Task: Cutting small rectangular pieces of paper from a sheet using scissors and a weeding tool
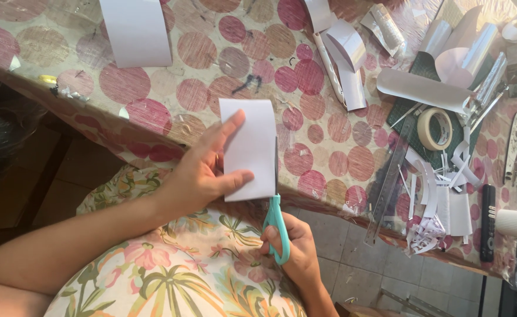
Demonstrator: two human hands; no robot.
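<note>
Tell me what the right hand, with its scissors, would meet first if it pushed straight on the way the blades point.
The right hand aims the teal scissors up the white paper's right edge; past it, probably the spotted tablecloth. Depth is unclear.

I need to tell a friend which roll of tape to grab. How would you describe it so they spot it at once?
Start at the spotted tablecloth and go to the dark green cutting mat on the cluttered side, away from the hands. The tape roll lies flat at the mat's near edge, beside the clear ruler. It is the only cream ring with an open centre among flat white paper strips.
</note>
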